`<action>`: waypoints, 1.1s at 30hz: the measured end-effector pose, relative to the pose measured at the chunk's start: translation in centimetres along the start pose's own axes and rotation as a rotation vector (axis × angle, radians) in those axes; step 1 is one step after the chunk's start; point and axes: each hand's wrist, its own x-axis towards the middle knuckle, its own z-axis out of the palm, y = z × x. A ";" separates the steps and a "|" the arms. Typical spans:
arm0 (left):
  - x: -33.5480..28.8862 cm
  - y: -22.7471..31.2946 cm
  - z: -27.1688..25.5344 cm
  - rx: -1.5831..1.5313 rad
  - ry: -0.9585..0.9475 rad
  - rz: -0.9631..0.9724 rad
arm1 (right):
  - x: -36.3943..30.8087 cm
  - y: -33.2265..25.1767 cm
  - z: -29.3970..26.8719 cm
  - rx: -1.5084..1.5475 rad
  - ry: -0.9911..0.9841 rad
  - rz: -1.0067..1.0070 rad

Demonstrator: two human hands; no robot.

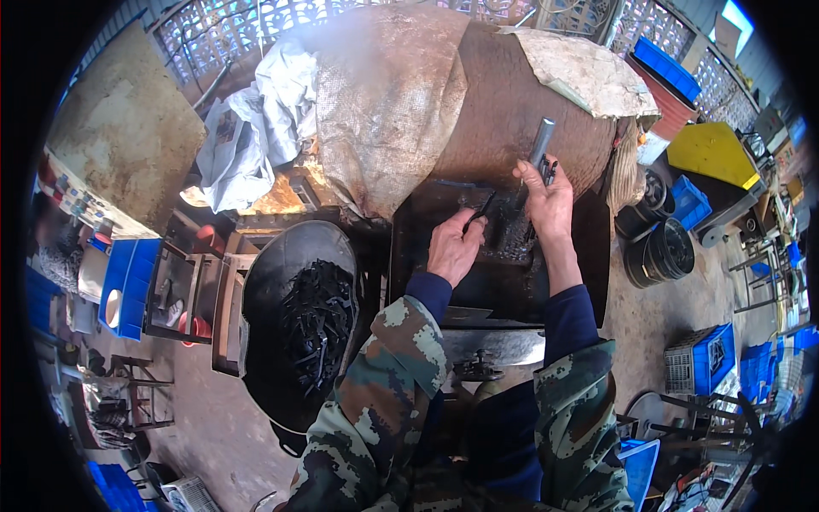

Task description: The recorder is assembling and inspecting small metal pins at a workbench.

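Over a dark metal tray (478, 316), my left hand (452, 249) pinches a small black metal piece (484, 206) between thumb and fingers. Just to its right, my right hand (550, 207) is closed around a grey metal rod or tube (543, 136) that points up and away. Thin dark pieces show beside the rod in the same hand; their kind is unclear. Wet-looking dark bits lie between the hands. At the left stands a deep black oval tub (256, 341) with a heap of small black metal pieces (320, 324) in it.
Behind the tray rises a large rusty drum (503, 111), partly draped with a dirty woven sack (384, 102). A wooden frame (226, 316) stands left of the tub. Black buckets (661, 256) and a blue crate (708, 358) are on the floor at right.
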 end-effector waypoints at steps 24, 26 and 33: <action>-3.0 4.8 -2.6 0.150 0.105 0.295 | -8.0 -5.8 -4.8 0.047 -0.201 0.264; -3.3 4.9 -3.4 0.137 0.066 0.270 | -9.8 -6.6 -5.6 0.023 -0.233 0.308; -2.6 3.2 -2.8 0.282 -0.018 0.357 | -16.7 -5.6 -9.5 -0.396 -0.649 -0.153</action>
